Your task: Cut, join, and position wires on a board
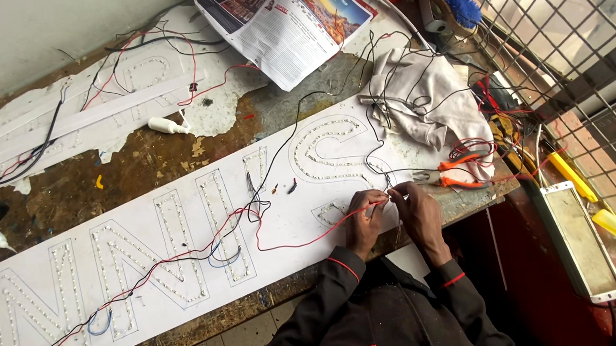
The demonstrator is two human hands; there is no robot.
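On the bench's near edge, both hands meet over the right end of a long white sign board (136, 261). The left hand (365, 217) is pinched closed on the end of a red wire (294, 243), and the right hand (415, 210) is curled shut around fine wires at the same spot, fingertips nearly touching; exactly what the right holds is too small to tell.

Judging by how things lie, the work looks well along: the letter outlines to the left are already filled with rows of small lights, and red, black and blue wires run linked across them from the far left edge up to the hands. The round letter (333, 149) just beyond the hands is studded too, but loose black wires trail off it over a grey cloth (434, 99), so joining at this end seems unfinished.

The board is flat, thin and pale, lying aslant across the worn bench. Orange pliers (461, 173) lie just right of the hands, and a newspaper (286, 15) lies further back.
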